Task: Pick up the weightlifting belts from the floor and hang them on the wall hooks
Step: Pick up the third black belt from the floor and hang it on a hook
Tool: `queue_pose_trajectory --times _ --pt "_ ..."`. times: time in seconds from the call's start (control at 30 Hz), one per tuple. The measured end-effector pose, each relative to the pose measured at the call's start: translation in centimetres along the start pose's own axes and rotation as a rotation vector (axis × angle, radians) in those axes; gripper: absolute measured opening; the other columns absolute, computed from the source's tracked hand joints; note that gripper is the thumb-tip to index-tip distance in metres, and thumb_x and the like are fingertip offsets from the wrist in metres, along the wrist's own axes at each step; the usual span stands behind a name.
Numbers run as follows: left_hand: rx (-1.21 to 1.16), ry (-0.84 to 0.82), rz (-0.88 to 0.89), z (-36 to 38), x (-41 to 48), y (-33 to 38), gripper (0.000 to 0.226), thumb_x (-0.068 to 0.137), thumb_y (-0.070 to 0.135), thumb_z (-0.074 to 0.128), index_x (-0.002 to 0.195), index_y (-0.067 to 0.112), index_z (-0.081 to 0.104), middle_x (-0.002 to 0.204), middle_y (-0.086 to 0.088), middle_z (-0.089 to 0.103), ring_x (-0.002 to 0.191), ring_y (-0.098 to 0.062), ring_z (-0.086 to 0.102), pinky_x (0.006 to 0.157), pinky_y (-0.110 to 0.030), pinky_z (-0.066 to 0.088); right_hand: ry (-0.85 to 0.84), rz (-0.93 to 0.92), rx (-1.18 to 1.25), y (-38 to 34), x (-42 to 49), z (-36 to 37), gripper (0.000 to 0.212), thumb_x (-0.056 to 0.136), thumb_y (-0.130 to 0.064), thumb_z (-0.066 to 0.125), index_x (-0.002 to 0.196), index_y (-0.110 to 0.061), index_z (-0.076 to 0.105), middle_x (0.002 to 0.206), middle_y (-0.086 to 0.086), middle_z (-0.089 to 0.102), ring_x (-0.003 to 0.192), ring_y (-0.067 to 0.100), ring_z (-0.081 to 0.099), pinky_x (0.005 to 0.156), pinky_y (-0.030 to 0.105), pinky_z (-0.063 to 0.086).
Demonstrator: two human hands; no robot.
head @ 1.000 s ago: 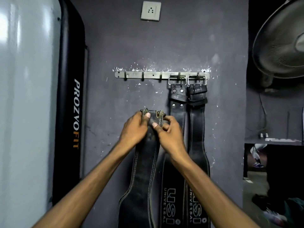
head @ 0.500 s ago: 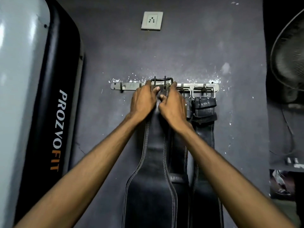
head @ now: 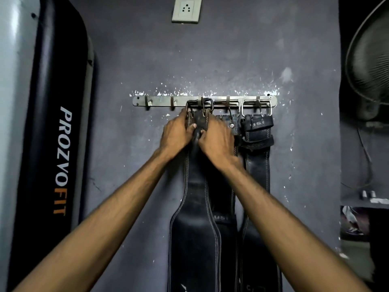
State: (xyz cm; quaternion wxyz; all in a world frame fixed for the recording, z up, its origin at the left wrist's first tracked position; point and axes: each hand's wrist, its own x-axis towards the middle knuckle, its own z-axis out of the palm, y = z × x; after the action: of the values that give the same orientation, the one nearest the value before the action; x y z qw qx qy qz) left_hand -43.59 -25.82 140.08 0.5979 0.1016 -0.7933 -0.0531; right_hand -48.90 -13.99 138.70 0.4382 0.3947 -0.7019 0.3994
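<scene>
A metal hook rail [head: 160, 101] is screwed to the grey wall. A black leather belt [head: 194, 228] hangs down from its middle, its buckle [head: 200, 104] looped over a hook. My left hand [head: 175, 133] and my right hand [head: 216, 140] both grip this belt's narrow top just below the buckle. To the right hang two more black belts: a middle belt [head: 226, 207] partly hidden behind my right hand, and a right belt [head: 257, 165] on the end hook by its silver buckle.
A tall black and grey padded machine [head: 52, 144] marked PROZVOFIT stands close on the left. A wall socket [head: 186, 9] sits above the rail. A fan [head: 370, 60] and a dark shelf [head: 364, 202] fill the right side. Two hooks at the rail's left end are bare.
Both hands lifted the belt from chest height up to the rail. Its buckle, held above the rail half a second ago, now sits lower over a hook.
</scene>
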Motion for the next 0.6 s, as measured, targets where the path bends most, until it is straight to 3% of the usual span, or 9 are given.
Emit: queue_pose_trajectory --times 0.13,0.27,0.33,0.43,0.6 --pt "0.005 -0.103 0.036 -1.8 -2.7 -0.4 0.065 0.083 0.017 0.071 0.142 0.015 0.046 0.116 -0.014 0.071 0.104 -0.033 0.067 0.087 -0.035 0.05 -0.059 -0.017 0.101 -0.6 -2.4 -0.4 0.069 0.085 -0.005 0.062 0.15 -0.002 0.037 0.132 0.019 0.06 0.112 0.037 0.064 0.094 0.047 0.056" --pt "-0.003 -0.176 0.004 -3.4 -5.4 -1.4 0.068 0.081 0.02 0.074 0.143 0.02 0.044 0.117 -0.003 0.069 0.09 -0.024 0.07 0.089 -0.035 0.054 -0.072 0.016 0.137 -1.4 -5.0 -1.1 0.076 0.084 0.004 0.06 0.155 -0.003 0.032 0.149 0.015 0.049 0.121 0.031 0.06 0.102 0.028 0.046" --pt "0.001 -0.203 -0.011 -4.2 -6.9 -2.0 0.068 0.082 0.023 0.073 0.143 0.022 0.044 0.116 0.002 0.068 0.088 -0.023 0.069 0.089 -0.039 0.055 -0.064 0.043 0.165 -1.7 -6.6 -1.4 0.076 0.085 0.003 0.06 0.156 -0.005 0.033 0.151 0.014 0.048 0.125 0.03 0.059 0.105 0.025 0.042" --pt "-0.002 -0.255 -0.007 -5.8 -9.7 -2.7 0.065 0.083 0.025 0.072 0.142 0.024 0.045 0.118 0.005 0.066 0.089 -0.023 0.068 0.088 -0.038 0.054 -0.083 0.097 0.168 -2.4 -9.5 -1.8 0.074 0.087 -0.003 0.064 0.155 -0.008 0.036 0.152 0.014 0.048 0.128 0.031 0.058 0.109 0.032 0.044" --pt "-0.072 -0.308 -0.048 -7.8 -15.8 -3.2 0.062 0.083 0.024 0.073 0.14 0.025 0.047 0.117 0.007 0.063 0.071 -0.012 0.066 0.083 -0.035 0.056 -0.141 0.148 0.152 -3.0 -15.6 -2.3 0.07 0.088 -0.01 0.066 0.153 -0.016 0.04 0.146 0.007 0.052 0.122 0.025 0.061 0.105 0.037 0.05"
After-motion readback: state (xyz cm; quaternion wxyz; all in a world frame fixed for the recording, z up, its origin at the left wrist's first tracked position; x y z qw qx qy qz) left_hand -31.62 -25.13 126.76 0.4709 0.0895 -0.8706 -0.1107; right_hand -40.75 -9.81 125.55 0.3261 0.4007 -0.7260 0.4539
